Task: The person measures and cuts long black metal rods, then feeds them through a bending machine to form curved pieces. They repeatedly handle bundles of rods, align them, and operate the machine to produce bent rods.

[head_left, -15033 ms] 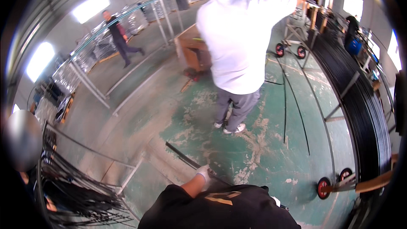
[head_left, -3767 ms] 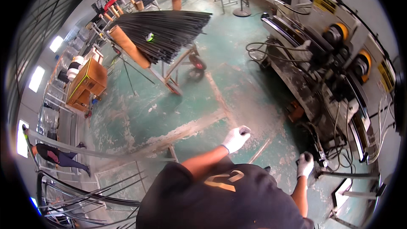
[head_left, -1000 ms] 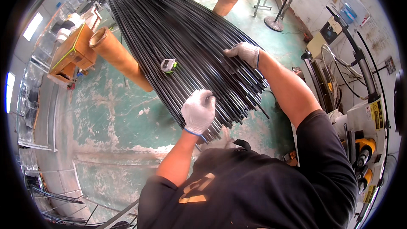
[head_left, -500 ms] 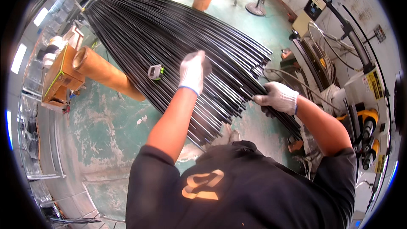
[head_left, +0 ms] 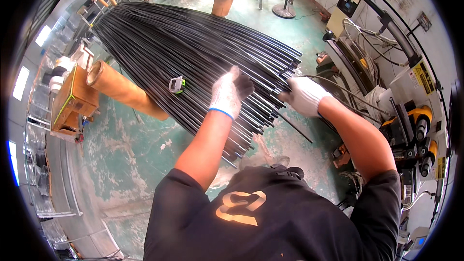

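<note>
Far left, a yellow-and-green box [head_left: 72,97] sits beside a long cardboard tube [head_left: 126,92] that pokes out from under the load. And what a load: a broad bundle of thin black rods [head_left: 183,53] fans across the middle, raised above the green floor [head_left: 130,159], rod ends pointing toward the person. On top of the rods lies a small tape measure [head_left: 177,85], just left of the action. Now the left hand [head_left: 229,92], in a white glove, presses flat on top of the bundle near the rod ends, fingers spread, not wrapped around anything. Moving right, the right hand [head_left: 303,95], gloved too, is clamped on a single rod [head_left: 293,127] at the bundle's right edge, its near end sticking out past the others. The two hands are apart, with rod ends between them. Far right, a machine [head_left: 411,111] with cables and yellow wheels stands against the wall.
</note>
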Motion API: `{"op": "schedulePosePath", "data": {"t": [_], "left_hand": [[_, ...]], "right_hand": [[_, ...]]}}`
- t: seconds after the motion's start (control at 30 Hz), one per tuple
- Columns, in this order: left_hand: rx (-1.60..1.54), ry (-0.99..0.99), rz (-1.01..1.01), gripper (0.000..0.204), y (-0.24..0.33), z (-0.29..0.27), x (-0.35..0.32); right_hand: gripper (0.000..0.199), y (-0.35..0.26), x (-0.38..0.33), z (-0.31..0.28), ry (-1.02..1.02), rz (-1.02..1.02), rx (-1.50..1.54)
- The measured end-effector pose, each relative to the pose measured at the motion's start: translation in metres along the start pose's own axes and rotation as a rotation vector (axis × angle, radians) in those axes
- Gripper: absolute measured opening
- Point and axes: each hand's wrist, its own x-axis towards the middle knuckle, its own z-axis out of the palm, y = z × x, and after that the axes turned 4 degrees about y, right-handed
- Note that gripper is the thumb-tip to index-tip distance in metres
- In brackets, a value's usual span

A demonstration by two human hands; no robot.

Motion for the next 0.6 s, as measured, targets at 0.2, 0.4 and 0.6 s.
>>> {"op": "schedulePosePath", "data": {"t": [0.2, 0.4, 0.6], "left_hand": [[-0.466, -0.185, -0.219, 0.048, 0.000, 0.025, 0.051], [-0.303, -0.116, -0.156, 0.040, -0.025, 0.068, 0.003], [-0.243, -0.083, -0.246, 0.023, -0.091, 0.105, -0.040]], "right_hand": [[0.032, 0.026, -0.140, 0.019, 0.158, 0.101, -0.113], [0.032, 0.089, -0.276, 0.063, 0.549, 0.297, -0.257], [0.031, 0.208, -0.429, 0.119, 0.655, 0.452, -0.344]]}}
